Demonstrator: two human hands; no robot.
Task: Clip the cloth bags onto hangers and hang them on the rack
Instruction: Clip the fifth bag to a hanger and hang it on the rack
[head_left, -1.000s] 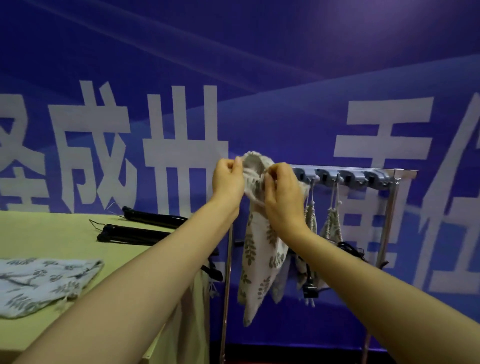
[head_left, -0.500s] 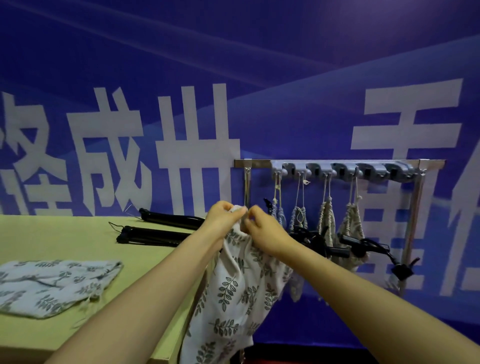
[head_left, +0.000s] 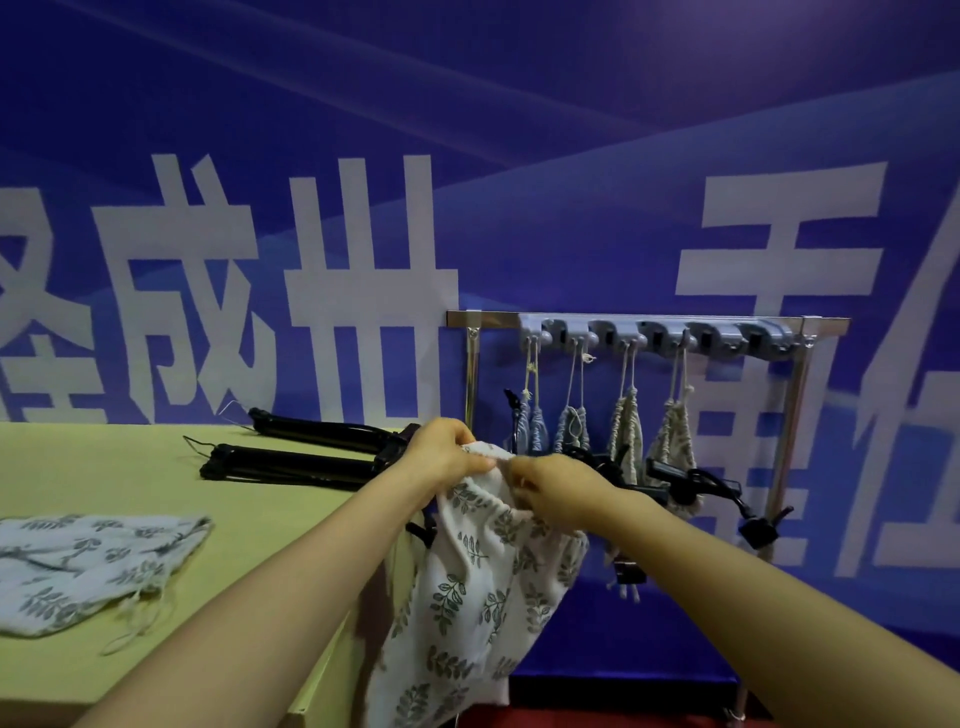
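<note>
Both my hands pinch the gathered top of a white cloth bag with a grey leaf print (head_left: 478, 582), which hangs down past the table's right edge. My left hand (head_left: 441, 452) grips the bag's mouth on the left, my right hand (head_left: 556, 491) on the right. Behind them stands a metal rack (head_left: 795, 415) with a row of grey hooks (head_left: 654, 335); several small drawstring bags (head_left: 623, 431) hang from it by cords, with black clip hangers (head_left: 691, 486) below them. A second leaf-print bag (head_left: 88, 566) lies flat on the table at left.
A yellow-green table (head_left: 156, 467) fills the left side. Two bundles of black hangers (head_left: 291, 462) lie on its far right part. A blue banner wall with large white characters (head_left: 363, 286) stands behind everything. The floor below the rack is red.
My hands came down from the rack's top bar with the bag, to about table height. The bag now hangs lower and more spread. The view has shifted, showing the whole rack.
</note>
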